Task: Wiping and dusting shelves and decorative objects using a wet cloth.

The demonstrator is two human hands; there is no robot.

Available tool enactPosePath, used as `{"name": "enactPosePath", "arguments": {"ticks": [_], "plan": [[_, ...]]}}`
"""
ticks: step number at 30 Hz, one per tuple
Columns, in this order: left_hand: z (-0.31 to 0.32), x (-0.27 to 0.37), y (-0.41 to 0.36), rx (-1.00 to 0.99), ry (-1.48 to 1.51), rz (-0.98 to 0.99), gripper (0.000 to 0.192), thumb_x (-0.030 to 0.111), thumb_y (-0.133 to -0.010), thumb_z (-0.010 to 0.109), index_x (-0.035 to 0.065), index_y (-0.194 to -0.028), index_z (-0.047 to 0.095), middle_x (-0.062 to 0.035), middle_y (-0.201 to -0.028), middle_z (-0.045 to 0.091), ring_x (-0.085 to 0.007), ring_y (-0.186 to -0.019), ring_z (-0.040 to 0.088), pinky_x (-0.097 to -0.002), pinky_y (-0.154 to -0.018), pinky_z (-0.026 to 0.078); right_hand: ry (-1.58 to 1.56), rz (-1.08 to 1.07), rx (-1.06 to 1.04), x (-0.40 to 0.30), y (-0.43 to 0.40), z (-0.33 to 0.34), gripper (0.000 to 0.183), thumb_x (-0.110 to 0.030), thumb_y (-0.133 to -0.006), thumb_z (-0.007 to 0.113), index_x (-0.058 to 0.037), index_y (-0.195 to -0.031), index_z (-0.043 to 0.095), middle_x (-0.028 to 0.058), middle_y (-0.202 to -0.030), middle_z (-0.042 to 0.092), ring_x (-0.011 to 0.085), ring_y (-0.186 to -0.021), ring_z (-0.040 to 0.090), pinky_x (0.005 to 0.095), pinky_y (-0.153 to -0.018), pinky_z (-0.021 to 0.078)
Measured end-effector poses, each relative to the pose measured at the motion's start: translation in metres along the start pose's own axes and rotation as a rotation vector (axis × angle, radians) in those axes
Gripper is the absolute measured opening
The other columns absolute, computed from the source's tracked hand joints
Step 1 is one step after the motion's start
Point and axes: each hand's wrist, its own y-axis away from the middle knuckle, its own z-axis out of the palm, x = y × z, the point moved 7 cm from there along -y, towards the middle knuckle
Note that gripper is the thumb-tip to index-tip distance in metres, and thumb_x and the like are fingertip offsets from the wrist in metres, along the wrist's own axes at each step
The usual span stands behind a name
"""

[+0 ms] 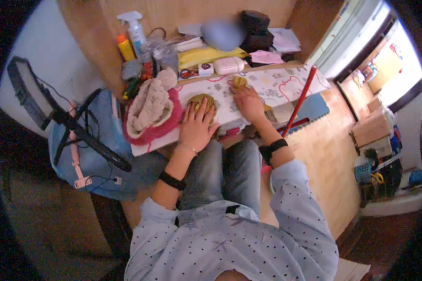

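My left hand lies over a crumpled olive-green cloth, its fingers spread and curving down onto the bunched fabric. The cloth sits on a white patterned table cover near the front edge. Farther right, my right hand rests palm down on the same cover. Its fingertips touch a small mustard-coloured cloth; the hand hides what is under the palm. Left of my left hand is a pink and cream fleecy item, perhaps a hat or slipper.
Behind the cover stand a spray bottle, a yellow bottle with an orange cap, a yellow pouch and a white container. A red pole slants up at right. A black stand is on the left.
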Motion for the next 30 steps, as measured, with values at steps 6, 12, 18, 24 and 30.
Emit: {"name": "enactPosePath", "arguments": {"ticks": [6,12,18,24,30], "plan": [[-0.025,0.011,-0.008,0.019,-0.019,0.018,0.058,0.042,-0.089,0.052,0.0124,-0.137,0.041,-0.0143,-0.143,0.037,-0.0400,-0.128,0.034,-0.0509,-0.109,0.023,-0.147,0.197,-0.063,0.000,-0.007,-0.017,0.045,-0.030,-0.086,0.057,-0.0128,-0.127,0.049,0.0168,-0.113,0.052,0.0393,-0.112,0.044,0.0504,-0.101,0.0354],[-0.108,-0.040,0.036,0.137,-0.108,-0.208,0.068,0.028,-0.074,0.071,0.0109,-0.133,0.043,-0.0123,-0.129,0.048,-0.0367,-0.125,0.035,-0.0525,-0.103,0.029,0.116,0.262,0.061,-0.007,0.001,-0.051,0.050,-0.029,-0.079,0.067,-0.0151,-0.124,0.050,0.0153,-0.118,0.043,0.0396,-0.114,0.037,0.0586,-0.104,0.0208],[-0.097,-0.106,0.077,-0.124,-0.383,-0.569,0.086,0.028,-0.063,0.080,0.0135,-0.136,0.037,-0.0111,-0.126,0.051,-0.0336,-0.126,0.036,-0.0618,-0.096,0.029,-0.124,0.027,0.089,-0.085,-0.014,-0.057,0.044,-0.026,-0.079,0.066,-0.0109,-0.118,0.052,0.0146,-0.117,0.043,0.0387,-0.113,0.037,0.0572,-0.103,0.0206],[-0.131,-0.101,0.070,0.428,0.171,-0.446,0.066,0.005,-0.056,0.076,0.0077,-0.118,0.052,-0.0143,-0.112,0.056,-0.0363,-0.108,0.050,-0.0412,-0.094,0.038,-0.616,-0.153,0.012,-0.133,-0.020,-0.041,0.046,-0.026,-0.081,0.066,-0.0072,-0.119,0.050,0.0126,-0.113,0.049,0.0328,-0.098,0.050,0.0494,-0.089,0.0399],[-0.176,-0.007,0.076,0.592,0.046,-0.283,0.061,0.008,-0.057,0.076,0.0135,-0.114,0.057,-0.0075,-0.108,0.055,-0.0343,-0.108,0.047,-0.0481,-0.094,0.037,-2.031,0.748,-0.641,-0.170,0.004,-0.057,0.054,-0.030,-0.083,0.069,-0.0103,-0.126,0.044,0.0091,-0.125,0.052,0.0232,-0.107,0.056,0.0383,-0.087,0.0498]]}}
